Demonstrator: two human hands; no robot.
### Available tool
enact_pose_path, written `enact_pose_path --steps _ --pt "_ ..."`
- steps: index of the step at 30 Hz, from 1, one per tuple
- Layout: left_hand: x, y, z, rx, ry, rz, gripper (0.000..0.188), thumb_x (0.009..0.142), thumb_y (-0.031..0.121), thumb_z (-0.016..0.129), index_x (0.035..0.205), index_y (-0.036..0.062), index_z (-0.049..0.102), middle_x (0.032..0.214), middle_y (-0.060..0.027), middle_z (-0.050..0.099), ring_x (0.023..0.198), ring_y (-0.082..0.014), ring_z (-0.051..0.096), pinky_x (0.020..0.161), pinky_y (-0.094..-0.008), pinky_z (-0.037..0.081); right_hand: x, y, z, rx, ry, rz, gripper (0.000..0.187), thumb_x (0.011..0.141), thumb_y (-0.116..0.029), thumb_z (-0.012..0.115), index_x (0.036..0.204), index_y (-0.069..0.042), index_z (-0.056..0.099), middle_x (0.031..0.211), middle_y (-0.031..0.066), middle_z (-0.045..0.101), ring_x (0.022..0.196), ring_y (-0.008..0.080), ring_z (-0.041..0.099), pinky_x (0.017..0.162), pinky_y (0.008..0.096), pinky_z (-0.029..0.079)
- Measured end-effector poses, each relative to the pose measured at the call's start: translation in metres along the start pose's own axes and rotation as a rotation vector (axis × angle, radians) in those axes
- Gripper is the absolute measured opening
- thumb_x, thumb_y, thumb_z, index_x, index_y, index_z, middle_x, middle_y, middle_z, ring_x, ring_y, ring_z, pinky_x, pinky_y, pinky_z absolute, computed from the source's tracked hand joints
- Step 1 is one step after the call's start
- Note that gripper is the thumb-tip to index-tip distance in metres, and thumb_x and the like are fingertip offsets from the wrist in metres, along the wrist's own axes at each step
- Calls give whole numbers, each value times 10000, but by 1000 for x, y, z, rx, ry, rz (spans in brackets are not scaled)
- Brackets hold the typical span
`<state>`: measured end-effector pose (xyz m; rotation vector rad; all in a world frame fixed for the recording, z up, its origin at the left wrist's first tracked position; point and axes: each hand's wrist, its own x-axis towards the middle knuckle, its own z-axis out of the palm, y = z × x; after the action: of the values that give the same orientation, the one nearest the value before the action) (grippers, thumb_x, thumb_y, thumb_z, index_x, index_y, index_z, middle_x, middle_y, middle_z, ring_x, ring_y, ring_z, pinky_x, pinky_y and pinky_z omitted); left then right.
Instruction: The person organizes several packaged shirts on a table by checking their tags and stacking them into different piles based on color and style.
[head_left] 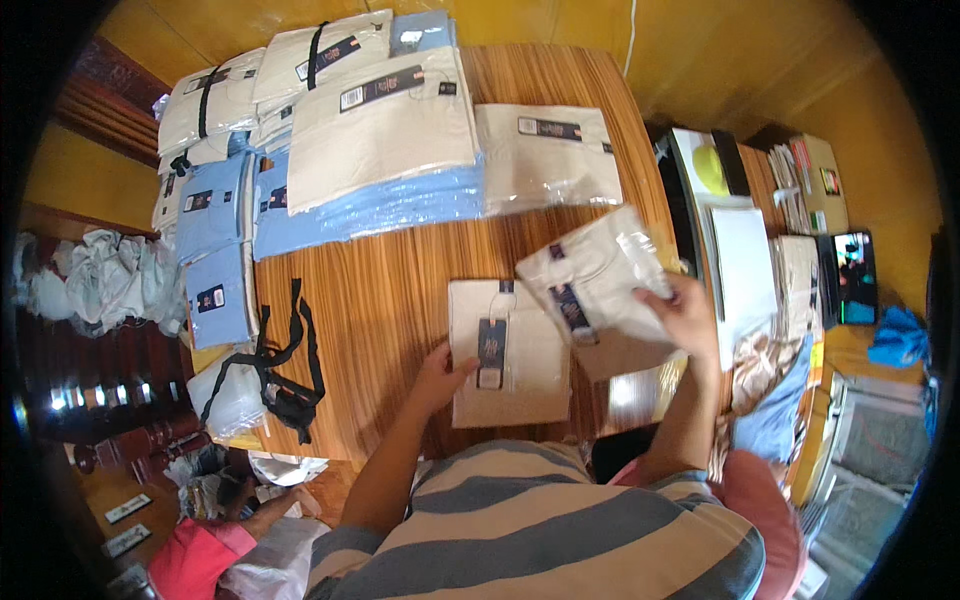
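Note:
A folded beige garment (pixel 535 385) with a dark hang tag lies flat near the table's front edge. At its left edge is my left hand (pixel 440 380), the thumb over the top and the other fingers partly hidden. My right hand (pixel 685 315) grips the right side of a second folded beige garment (pixel 610 275) in clear plastic. This one is tilted, and its lower left corner overlaps the first. Behind them, another bagged beige garment (pixel 545 175) rests beside a tall stack of bagged beige garments (pixel 385 140) and light blue garments (pixel 370 212).
Black straps (pixel 290 350) trail over the table's left side near a clear plastic bag (pixel 230 395). A side surface at right carries white sheets (pixel 740 265), more garments and a lit phone (pixel 855 275). Another person in a red sleeve (pixel 205 550) is low at left.

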<state>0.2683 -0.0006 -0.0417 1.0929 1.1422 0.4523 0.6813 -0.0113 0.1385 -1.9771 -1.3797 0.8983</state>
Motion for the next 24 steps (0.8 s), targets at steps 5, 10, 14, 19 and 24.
enact_pose_path --steps 5,10,14,19,24 --pt "-3 22 2 -107 38 -170 525 937 187 830 1371 -14 613 1225 -106 731 1108 -190 685 948 -366 568 145 -66 -75 274 211 -211 311 1001 -184 736 1214 43 721 990 73 774 819 106 688 724 288 552" --pt "0 23 3 -69 88 -231 570 917 206 856 1379 -13 602 1208 -114 745 1078 -197 709 936 -360 585 333 -115 -68 277 188 -29 710 926 -485 797 1331 80 655 1065 196 773 913 224 751 845 357 585" --pt "-3 17 4 -145 102 -295 565 914 166 855 1386 -11 598 1214 -113 745 1067 -190 715 931 -347 590 451 -73 23 -327 70 -312 890 888 -610 763 1556 -86 498 1368 224 671 1219 345 657 998 447 546" --pt "-5 31 10 -146 130 -268 527 918 131 846 1366 -10 606 1189 -103 753 1054 -184 719 923 -344 594 467 -56 118 -836 -53 -226 928 878 -771 640 1622 -250 446 1605 223 466 1547 382 360 1199 562 393" --pt "-5 29 8 -169 100 -253 493 926 112 831 1351 -8 612 1195 -99 751 1058 -177 719 919 -337 598 474 -42 122 -815 -49 -196 862 868 -775 648 1602 -364 460 1703 175 310 1513 502 340 1206 614 362"
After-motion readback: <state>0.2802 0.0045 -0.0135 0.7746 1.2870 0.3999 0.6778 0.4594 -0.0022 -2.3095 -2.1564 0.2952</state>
